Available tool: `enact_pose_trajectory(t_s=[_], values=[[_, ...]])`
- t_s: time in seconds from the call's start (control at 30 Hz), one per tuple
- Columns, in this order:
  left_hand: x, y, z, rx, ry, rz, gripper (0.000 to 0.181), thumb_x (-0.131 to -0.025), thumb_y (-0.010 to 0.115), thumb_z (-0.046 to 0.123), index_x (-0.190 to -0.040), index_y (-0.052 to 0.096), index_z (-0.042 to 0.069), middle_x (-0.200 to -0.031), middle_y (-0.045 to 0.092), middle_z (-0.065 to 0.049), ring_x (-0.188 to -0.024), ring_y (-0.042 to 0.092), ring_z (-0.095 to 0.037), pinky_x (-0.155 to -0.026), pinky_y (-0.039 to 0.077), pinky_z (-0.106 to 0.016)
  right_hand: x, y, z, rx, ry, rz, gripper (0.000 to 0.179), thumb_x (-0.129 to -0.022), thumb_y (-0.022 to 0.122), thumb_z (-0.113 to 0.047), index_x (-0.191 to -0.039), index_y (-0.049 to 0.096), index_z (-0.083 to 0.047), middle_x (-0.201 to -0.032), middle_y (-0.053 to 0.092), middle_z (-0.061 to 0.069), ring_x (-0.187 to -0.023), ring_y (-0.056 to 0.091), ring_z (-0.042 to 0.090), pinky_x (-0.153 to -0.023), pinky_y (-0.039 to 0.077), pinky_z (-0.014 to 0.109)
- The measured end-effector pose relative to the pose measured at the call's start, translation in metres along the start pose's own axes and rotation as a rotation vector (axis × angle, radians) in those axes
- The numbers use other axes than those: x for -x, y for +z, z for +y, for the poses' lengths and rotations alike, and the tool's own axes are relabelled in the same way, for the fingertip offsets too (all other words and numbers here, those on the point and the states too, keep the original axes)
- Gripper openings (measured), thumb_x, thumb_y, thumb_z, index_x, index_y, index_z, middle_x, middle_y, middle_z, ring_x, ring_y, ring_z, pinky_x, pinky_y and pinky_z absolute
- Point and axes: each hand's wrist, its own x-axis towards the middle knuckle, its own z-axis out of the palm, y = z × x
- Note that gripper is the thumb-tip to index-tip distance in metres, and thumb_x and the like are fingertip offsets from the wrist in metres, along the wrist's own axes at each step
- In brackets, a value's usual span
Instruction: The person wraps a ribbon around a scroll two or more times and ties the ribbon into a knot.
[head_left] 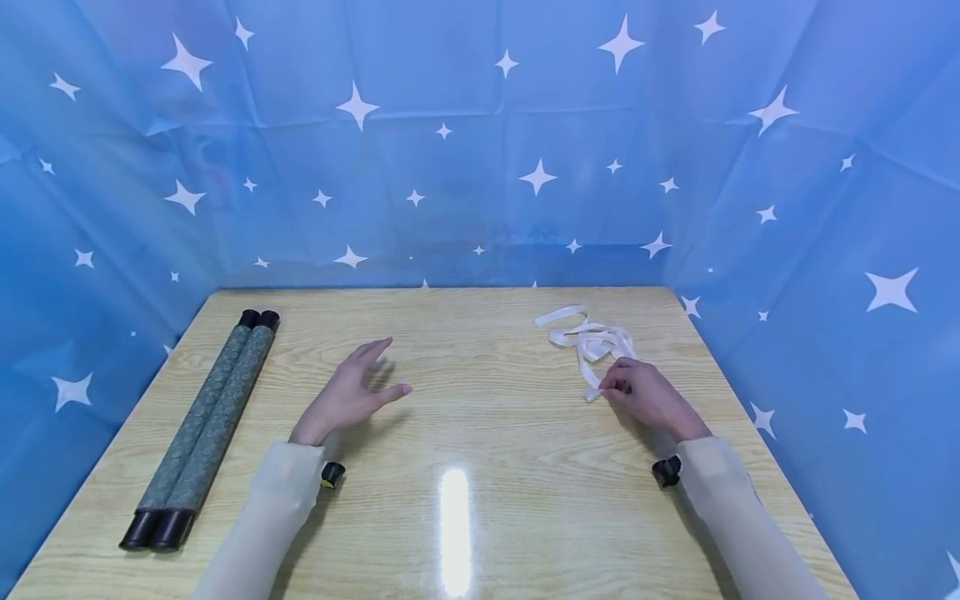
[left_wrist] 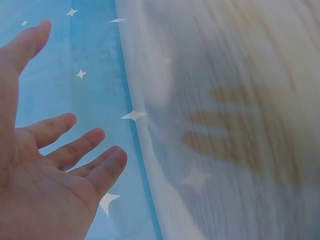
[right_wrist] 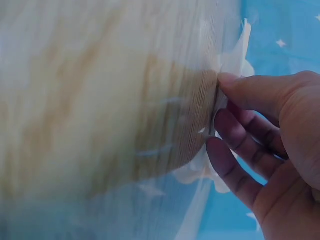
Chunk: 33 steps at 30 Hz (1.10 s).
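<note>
A white ribbon [head_left: 592,342] lies in loose loops on the right side of the table. My right hand [head_left: 645,393] is at the ribbon's near end, pinching it between thumb and fingertips close to the tabletop. In the right wrist view the thumb [right_wrist: 260,92] and fingertips meet at the table surface, with white loops of ribbon [right_wrist: 245,45] behind them. My left hand [head_left: 347,393] hovers over the table left of centre and holds nothing. Its fingers [left_wrist: 87,147] are spread and nearly straight in the left wrist view, with the thumb apart.
Two grey-green patterned rolls [head_left: 210,417] with black end caps lie side by side along the table's left edge. A wood-grain table [head_left: 517,467] reflects a bright light strip near the front. Blue star-printed curtains [head_left: 480,150] enclose its back and sides.
</note>
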Motion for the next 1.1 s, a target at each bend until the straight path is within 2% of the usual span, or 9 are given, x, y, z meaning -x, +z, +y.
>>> enact_pose_trajectory(t_s=[0.1, 0.23, 0.37, 0.63, 0.8, 0.93, 1.1], values=[[0.0, 0.001, 0.0, 0.006, 0.008, -0.006, 0.094, -0.089, 0.068, 0.067, -0.163, 0.026, 0.027, -0.168, 0.028, -0.014, -0.153, 0.029, -0.043, -0.117, 0.032, -0.068, -0.001, 0.0, -0.002, 0.017, 0.001, -0.001, 0.006, -0.096, 0.071, -0.011, -0.095, 0.076, -0.015, -0.095, 0.067, -0.003, -0.079, 0.057, 0.009, -0.07, 0.049, 0.027], [-0.001, 0.002, 0.004, 0.019, 0.03, -0.012, 0.09, -0.091, 0.068, 0.064, -0.163, 0.028, 0.027, -0.165, 0.034, -0.013, -0.15, 0.036, -0.042, -0.115, 0.037, -0.066, -0.002, -0.005, -0.008, 0.01, -0.022, 0.027, 0.007, -0.097, 0.07, -0.01, -0.098, 0.076, -0.012, -0.097, 0.067, -0.001, -0.083, 0.061, 0.012, -0.073, 0.053, 0.03], [-0.001, 0.002, 0.009, 0.036, 0.045, -0.008, 0.088, -0.091, 0.068, 0.064, -0.162, 0.03, 0.026, -0.163, 0.039, -0.01, -0.143, 0.045, -0.042, -0.113, 0.041, -0.062, -0.005, -0.009, -0.016, -0.038, -0.056, 0.069, 0.009, -0.097, 0.068, -0.007, -0.101, 0.076, -0.008, -0.1, 0.07, 0.003, -0.089, 0.066, 0.019, -0.078, 0.058, 0.04], [-0.008, 0.014, 0.023, 0.093, 0.101, -0.026, 0.081, -0.095, 0.069, 0.054, -0.161, 0.034, 0.023, -0.161, 0.043, -0.011, -0.143, 0.046, -0.041, -0.116, 0.041, -0.056, -0.011, -0.011, -0.036, -0.124, -0.046, 0.11, 0.012, -0.1, 0.067, -0.014, -0.106, 0.077, -0.01, -0.099, 0.076, 0.003, -0.093, 0.069, 0.021, -0.085, 0.056, 0.05], [-0.013, 0.024, 0.034, 0.16, 0.155, -0.031, 0.073, -0.097, 0.071, 0.043, -0.158, 0.039, 0.018, -0.157, 0.048, -0.016, -0.145, 0.046, -0.036, -0.118, 0.041, -0.05, -0.02, -0.008, -0.056, -0.223, -0.039, 0.06, 0.014, -0.103, 0.064, -0.023, -0.105, 0.074, -0.013, -0.092, 0.078, 0.001, -0.094, 0.072, 0.019, -0.084, 0.054, 0.044], [-0.016, 0.03, 0.045, 0.2, 0.18, -0.038, 0.067, -0.098, 0.07, 0.041, -0.155, 0.045, 0.017, -0.154, 0.051, -0.012, -0.144, 0.048, -0.034, -0.117, 0.043, -0.048, -0.029, -0.003, -0.071, -0.286, -0.055, 0.026, 0.013, -0.103, 0.063, -0.025, -0.104, 0.071, -0.015, -0.082, 0.076, 0.003, -0.086, 0.073, 0.018, -0.079, 0.053, 0.034], [-0.019, 0.04, 0.058, 0.232, 0.203, -0.057, 0.062, -0.099, 0.069, 0.039, -0.152, 0.049, 0.015, -0.151, 0.054, -0.009, -0.142, 0.05, -0.032, -0.116, 0.045, -0.047, -0.04, 0.004, -0.087, -0.33, -0.085, -0.014, 0.017, -0.104, 0.062, -0.026, -0.105, 0.071, -0.011, -0.077, 0.072, 0.004, -0.077, 0.07, 0.028, -0.076, 0.055, 0.027]])
